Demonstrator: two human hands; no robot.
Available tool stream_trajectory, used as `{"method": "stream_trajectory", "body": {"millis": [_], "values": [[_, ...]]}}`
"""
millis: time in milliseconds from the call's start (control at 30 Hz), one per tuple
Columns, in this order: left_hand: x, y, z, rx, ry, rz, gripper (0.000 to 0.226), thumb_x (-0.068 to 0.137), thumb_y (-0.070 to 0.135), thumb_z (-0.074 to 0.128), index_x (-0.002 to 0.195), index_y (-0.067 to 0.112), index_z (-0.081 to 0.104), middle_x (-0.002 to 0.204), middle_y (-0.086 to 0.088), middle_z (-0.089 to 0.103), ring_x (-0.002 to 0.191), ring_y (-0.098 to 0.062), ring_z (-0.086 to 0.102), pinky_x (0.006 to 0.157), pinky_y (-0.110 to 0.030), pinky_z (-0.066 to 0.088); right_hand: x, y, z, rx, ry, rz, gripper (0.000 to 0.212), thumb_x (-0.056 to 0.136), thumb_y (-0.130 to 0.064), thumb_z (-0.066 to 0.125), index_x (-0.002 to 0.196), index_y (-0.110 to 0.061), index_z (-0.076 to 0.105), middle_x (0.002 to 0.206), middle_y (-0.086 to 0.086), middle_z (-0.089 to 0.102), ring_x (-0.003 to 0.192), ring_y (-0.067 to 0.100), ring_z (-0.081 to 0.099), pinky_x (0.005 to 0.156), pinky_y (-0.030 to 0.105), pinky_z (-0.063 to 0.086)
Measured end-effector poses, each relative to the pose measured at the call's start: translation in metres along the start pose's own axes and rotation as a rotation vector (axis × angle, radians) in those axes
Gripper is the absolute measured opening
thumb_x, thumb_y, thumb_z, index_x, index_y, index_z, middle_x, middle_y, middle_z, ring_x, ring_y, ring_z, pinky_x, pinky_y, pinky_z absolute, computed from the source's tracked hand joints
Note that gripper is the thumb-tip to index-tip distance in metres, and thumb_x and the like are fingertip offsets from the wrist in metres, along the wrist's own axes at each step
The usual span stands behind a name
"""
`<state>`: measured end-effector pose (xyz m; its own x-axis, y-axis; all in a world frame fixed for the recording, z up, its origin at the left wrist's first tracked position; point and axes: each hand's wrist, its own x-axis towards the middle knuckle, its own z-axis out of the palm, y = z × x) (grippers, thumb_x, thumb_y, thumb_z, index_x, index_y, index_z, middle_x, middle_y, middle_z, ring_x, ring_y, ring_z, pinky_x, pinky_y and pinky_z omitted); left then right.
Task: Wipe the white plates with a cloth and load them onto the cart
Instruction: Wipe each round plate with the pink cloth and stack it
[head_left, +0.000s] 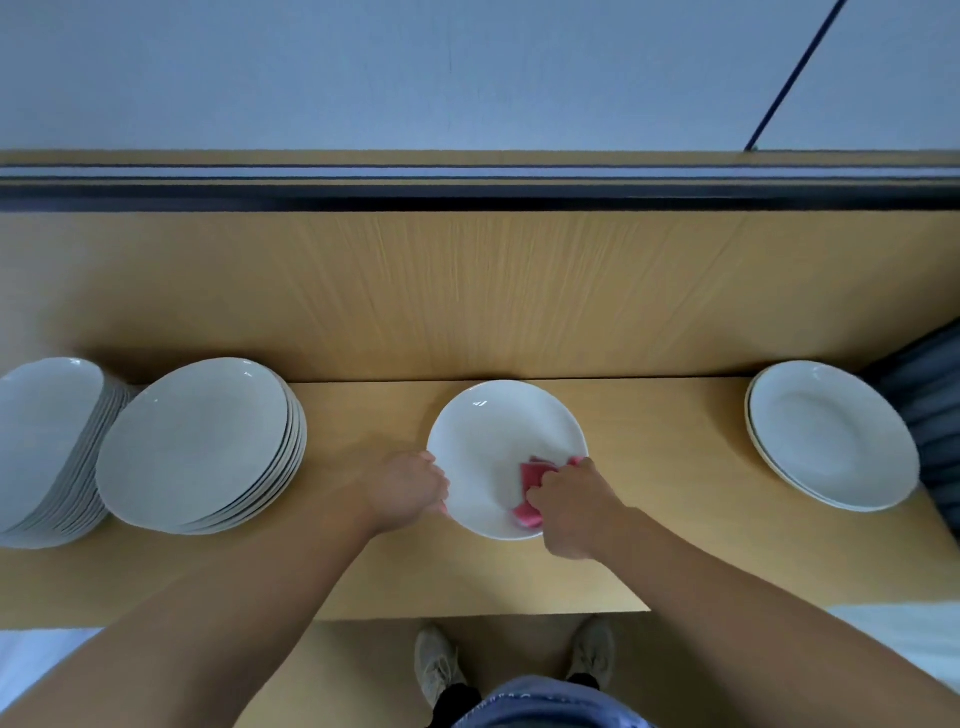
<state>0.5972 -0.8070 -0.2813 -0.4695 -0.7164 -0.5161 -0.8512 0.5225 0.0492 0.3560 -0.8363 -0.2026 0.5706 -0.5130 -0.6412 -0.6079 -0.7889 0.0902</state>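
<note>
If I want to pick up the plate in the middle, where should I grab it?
Probably by the rim on its left edge, coming in from the left. The plate is shallow and its rim curves up off the table, so there is room to get under it. The left hand has its grip there, while the right hand and pink cloth cover the right side.

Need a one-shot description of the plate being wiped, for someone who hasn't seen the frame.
On the wooden table, white plates stand in a far-left stack, a left stack and a right stack. The single plate lies between the left and right stacks. It alone is unstacked, with the left hand gripping its rim and the right hand holding a pink cloth on it.
</note>
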Motion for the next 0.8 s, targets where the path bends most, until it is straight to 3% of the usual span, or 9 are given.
{"method": "stream_trajectory", "body": {"millis": [100, 167, 233, 333, 400, 467, 633, 800], "values": [[0.000, -0.001, 0.001, 0.003, -0.007, -0.017, 0.032, 0.103, 0.035, 0.035, 0.101, 0.021, 0.064, 0.108, 0.002, 0.063, 0.106, -0.019, 0.055, 0.098, -0.037, 0.043, -0.007, -0.006, -0.009, 0.062, -0.043, -0.061, 0.043, 0.088, -0.013, 0.046, 0.124, -0.033, 0.055, 0.106, 0.002, 0.041, 0.112, 0.024, 0.047, 0.095, 0.037, 0.030], [0.000, -0.001, -0.001, -0.006, -0.015, -0.018, 0.034, 0.103, 0.039, 0.035, 0.101, 0.020, 0.064, 0.108, 0.002, 0.063, 0.105, -0.020, 0.055, 0.099, -0.037, 0.042, -0.004, -0.007, -0.009, 0.106, -0.065, -0.123, 0.043, 0.087, -0.012, 0.048, 0.123, -0.033, 0.054, 0.106, -0.001, 0.046, 0.098, 0.022, 0.047, 0.083, 0.033, 0.031], [0.001, 0.000, -0.001, -0.024, -0.018, -0.017, 0.036, 0.102, 0.041, 0.036, 0.101, 0.018, 0.064, 0.107, 0.001, 0.063, 0.104, -0.020, 0.054, 0.100, -0.036, 0.040, 0.000, -0.005, -0.007, 0.181, -0.083, -0.174, 0.036, 0.088, -0.008, 0.050, 0.111, -0.033, 0.059, 0.099, -0.003, 0.053, 0.090, 0.022, 0.049, 0.077, 0.029, 0.036], [0.000, -0.002, -0.001, -0.085, -0.017, -0.022, 0.043, 0.100, 0.046, 0.035, 0.096, 0.016, 0.066, 0.100, 0.001, 0.063, 0.098, -0.018, 0.053, 0.099, -0.039, 0.041, 0.005, 0.001, -0.011, 0.371, -0.104, -0.191, 0.020, 0.088, -0.006, 0.049, 0.095, -0.020, 0.061, 0.091, 0.002, 0.060, 0.087, 0.024, 0.054, 0.065, 0.024, 0.037], [0.000, -0.002, -0.002, -0.123, -0.034, -0.034, 0.053, 0.097, 0.053, 0.031, 0.098, 0.015, 0.067, 0.103, 0.001, 0.064, 0.103, -0.018, 0.053, 0.102, -0.040, 0.040, 0.011, 0.008, -0.016, 0.495, -0.043, -0.170, 0.012, 0.092, -0.018, 0.048, 0.087, -0.018, 0.058, 0.082, 0.001, 0.056, 0.078, 0.020, 0.053, 0.060, 0.023, 0.036], [0.000, 0.000, -0.002, -0.128, -0.021, -0.044, 0.047, 0.099, 0.049, 0.037, 0.107, 0.013, 0.067, 0.114, -0.001, 0.063, 0.112, -0.018, 0.052, 0.109, -0.034, 0.033, 0.024, 0.019, -0.017, 0.519, 0.063, -0.125, 0.013, 0.091, -0.023, 0.049, 0.094, -0.024, 0.061, 0.079, -0.004, 0.050, 0.072, 0.019, 0.053, 0.058, 0.025, 0.039], [0.000, 0.005, -0.004, -0.130, 0.019, -0.084, 0.036, 0.101, 0.039, 0.041, 0.104, 0.013, 0.065, 0.110, -0.002, 0.063, 0.109, -0.018, 0.054, 0.115, -0.022, 0.018, 0.051, 0.032, -0.011, 0.275, 0.268, 0.035, 0.026, 0.094, -0.032, 0.047, 0.119, -0.028, 0.052, 0.100, 0.003, 0.050, 0.089, 0.029, 0.058, 0.066, 0.032, 0.043], [-0.002, 0.007, -0.008, -0.153, -0.016, -0.098, 0.035, 0.101, 0.037, 0.041, 0.107, 0.012, 0.065, 0.115, -0.003, 0.063, 0.113, -0.018, 0.054, 0.115, -0.024, 0.019, 0.062, 0.030, 0.001, 0.193, 0.262, 0.017, 0.049, 0.091, -0.035, 0.050, 0.138, -0.023, 0.039, 0.134, 0.002, 0.045, 0.123, 0.026, 0.043, 0.088, 0.035, 0.043]]}}
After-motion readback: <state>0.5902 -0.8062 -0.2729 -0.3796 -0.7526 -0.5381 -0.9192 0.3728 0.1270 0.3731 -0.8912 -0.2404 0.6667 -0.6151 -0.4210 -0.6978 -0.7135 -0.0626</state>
